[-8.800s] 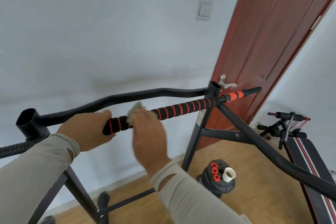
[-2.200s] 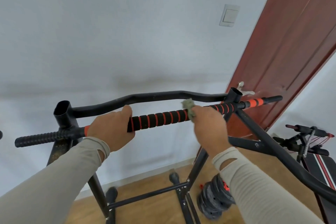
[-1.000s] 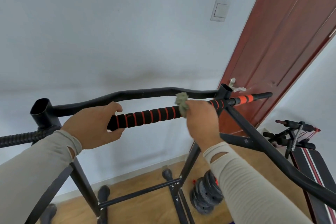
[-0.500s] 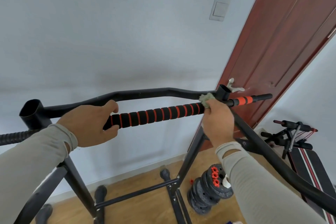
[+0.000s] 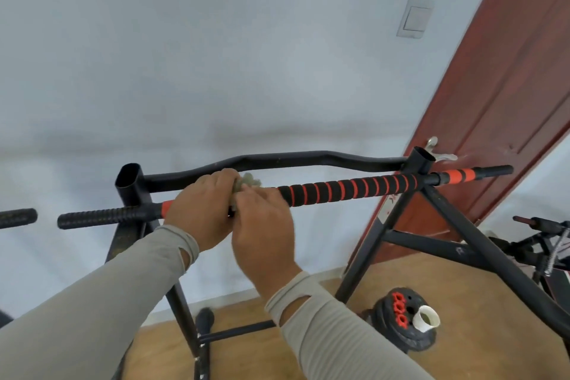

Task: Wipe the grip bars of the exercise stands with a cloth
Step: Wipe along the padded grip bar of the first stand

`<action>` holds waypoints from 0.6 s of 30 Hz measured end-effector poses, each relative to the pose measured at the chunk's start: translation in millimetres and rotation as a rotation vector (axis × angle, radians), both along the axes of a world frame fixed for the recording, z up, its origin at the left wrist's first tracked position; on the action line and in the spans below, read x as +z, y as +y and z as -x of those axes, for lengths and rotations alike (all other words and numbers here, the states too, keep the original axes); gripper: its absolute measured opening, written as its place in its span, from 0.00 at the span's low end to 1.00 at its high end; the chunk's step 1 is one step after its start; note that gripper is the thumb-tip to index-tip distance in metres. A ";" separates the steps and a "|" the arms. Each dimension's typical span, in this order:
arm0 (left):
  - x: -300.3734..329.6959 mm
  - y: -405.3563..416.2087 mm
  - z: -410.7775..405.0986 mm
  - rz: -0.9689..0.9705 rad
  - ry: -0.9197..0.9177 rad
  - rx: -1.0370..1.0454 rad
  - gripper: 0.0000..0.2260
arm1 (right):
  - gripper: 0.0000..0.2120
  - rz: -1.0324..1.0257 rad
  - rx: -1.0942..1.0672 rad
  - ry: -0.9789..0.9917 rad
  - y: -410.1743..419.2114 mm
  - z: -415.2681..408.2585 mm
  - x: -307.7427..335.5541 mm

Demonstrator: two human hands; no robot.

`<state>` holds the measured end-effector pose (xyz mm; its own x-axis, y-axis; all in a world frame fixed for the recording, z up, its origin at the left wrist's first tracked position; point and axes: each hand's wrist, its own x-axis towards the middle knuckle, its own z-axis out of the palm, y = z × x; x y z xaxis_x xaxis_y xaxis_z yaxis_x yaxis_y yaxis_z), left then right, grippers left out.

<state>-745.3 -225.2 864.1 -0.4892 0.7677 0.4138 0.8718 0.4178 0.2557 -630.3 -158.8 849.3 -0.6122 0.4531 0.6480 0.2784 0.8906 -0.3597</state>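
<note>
The left hand [image 5: 200, 210] grips the striped bar [image 5: 345, 191] near its left end, likely steadying it, while the right hand [image 5: 262, 225] closes the cloth [image 5: 246, 182] around it alongside, for wiping.

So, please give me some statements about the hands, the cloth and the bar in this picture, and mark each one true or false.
1. Both hands are on the striped grip bar. True.
2. The cloth is at the bar's end beside the door. False: it sits between the left hand and right hand, far from the door.
3. The two hands are far apart. False: they are side by side.
4. A white cup rests on the weight plates. True.
5. The door stands on the left. False: it is on the right.
</note>
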 end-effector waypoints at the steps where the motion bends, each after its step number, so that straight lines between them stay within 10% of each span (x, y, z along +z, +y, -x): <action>1: 2.5 0.0 0.9 0.024 -0.017 0.009 0.18 | 0.10 -0.009 0.031 -0.022 -2.0 -0.1 -0.6; 7: 7.0 -8.6 9.9 0.155 -0.086 0.012 0.27 | 0.06 -0.113 -0.001 -0.137 48.8 -32.4 11.7; 18: 17.7 -1.9 11.7 0.289 -0.048 0.008 0.12 | 0.01 0.057 -0.666 -0.347 214.7 -144.1 24.8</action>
